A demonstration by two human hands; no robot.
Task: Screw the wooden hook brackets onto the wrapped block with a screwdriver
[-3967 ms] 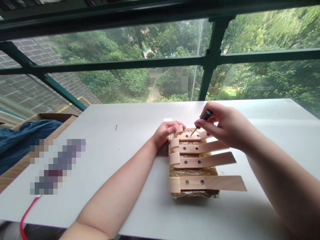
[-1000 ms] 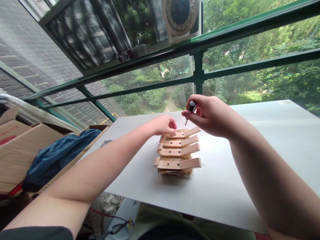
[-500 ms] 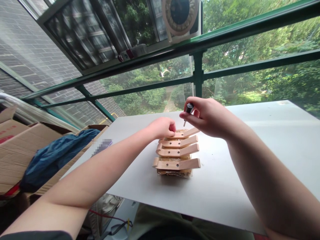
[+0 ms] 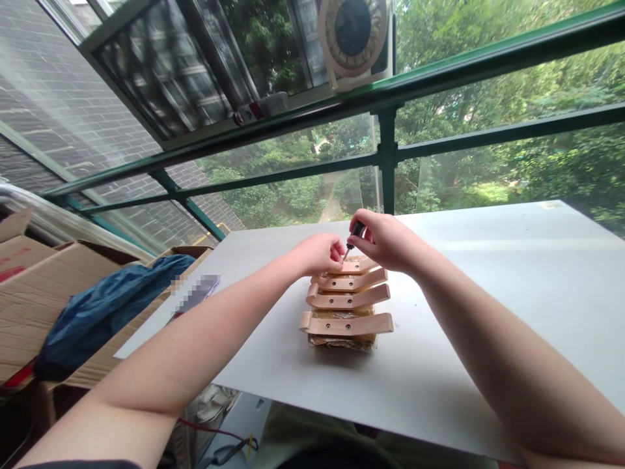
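Observation:
My right hand (image 4: 385, 241) is closed around the black handle of a screwdriver (image 4: 358, 230). Its thin metal shaft slants down to the left end of the farthest wooden hook (image 4: 359, 266). Close beside that tip, the fingers of my left hand (image 4: 322, 254) are pinched together at the hook's left part; what they hold is too small to make out. Three more pale wooden hooks, the nearest one (image 4: 364, 324) among them, lie in a row toward me, each with two dark screws showing. All rest across a brown block (image 4: 342, 341) wrapped in clear plastic.
The block stands on a white table (image 4: 439, 365). Open cardboard boxes (image 4: 63, 280) with a blue plastic bag (image 4: 112, 306) are at the left. Behind the table runs a green window rail (image 4: 293, 168), and a round fan-like device (image 4: 354, 32) hangs above.
My right hand has moved left and down, bringing the screwdriver tip from above the farthest hook to its left part beside my left fingers. My left hand has stayed nearly in place.

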